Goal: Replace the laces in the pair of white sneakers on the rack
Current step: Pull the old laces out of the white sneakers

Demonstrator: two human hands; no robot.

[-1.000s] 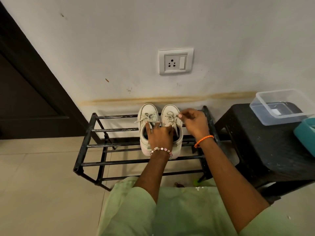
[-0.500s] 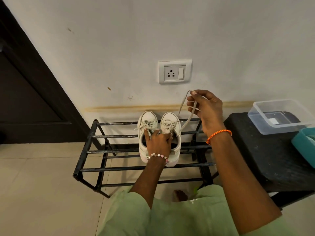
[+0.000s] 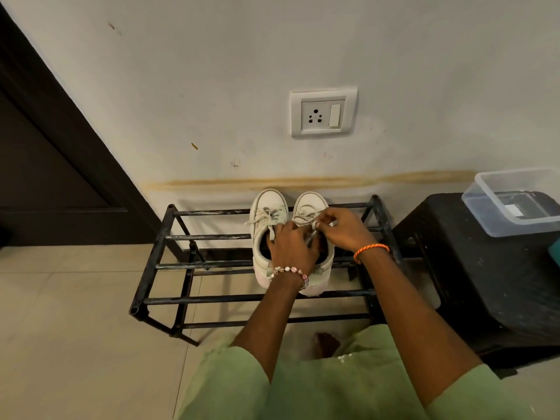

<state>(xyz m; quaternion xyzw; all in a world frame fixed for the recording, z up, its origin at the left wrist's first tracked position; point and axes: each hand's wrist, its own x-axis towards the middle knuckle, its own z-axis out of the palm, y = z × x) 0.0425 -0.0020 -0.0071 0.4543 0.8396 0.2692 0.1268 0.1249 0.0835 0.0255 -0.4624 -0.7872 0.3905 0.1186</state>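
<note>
A pale plastered wall (image 3: 303,56) with a yellowish stripe low across it is seen behind everything, and a dark door (image 3: 36,165) is set at its left. A white socket plate (image 3: 323,113) is fixed to the wall above the shoes. Beige floor tiles (image 3: 69,328) are laid below. A black plastic stool (image 3: 491,283) is placed just beside the right end of the rack, and a clear rectangular plastic box (image 3: 515,201) is carried on its far right corner.

A black metal-bar shoe rack (image 3: 212,265) is stood against the wall. The pair of white canvas sneakers (image 3: 269,207) is set side by side on the top tier, right of its middle, with toes at the rear bar and heels reaching past the second bar from the front. Both shoes are seen laced over the toe end.

The left hand (image 3: 292,247), with a beaded bracelet (image 3: 291,272) at the wrist, is laid over the openings of both sneakers, fingers curled down into them; whether anything is gripped there cannot be told. The right hand (image 3: 345,231), with an orange cord bracelet (image 3: 371,250) at the wrist, is held over the right sneaker, and a grey-white lace (image 3: 314,226) is pinched in its grip between thumb and fingertips. Pale green clothing (image 3: 303,389) is seen along the bottom edge.
</note>
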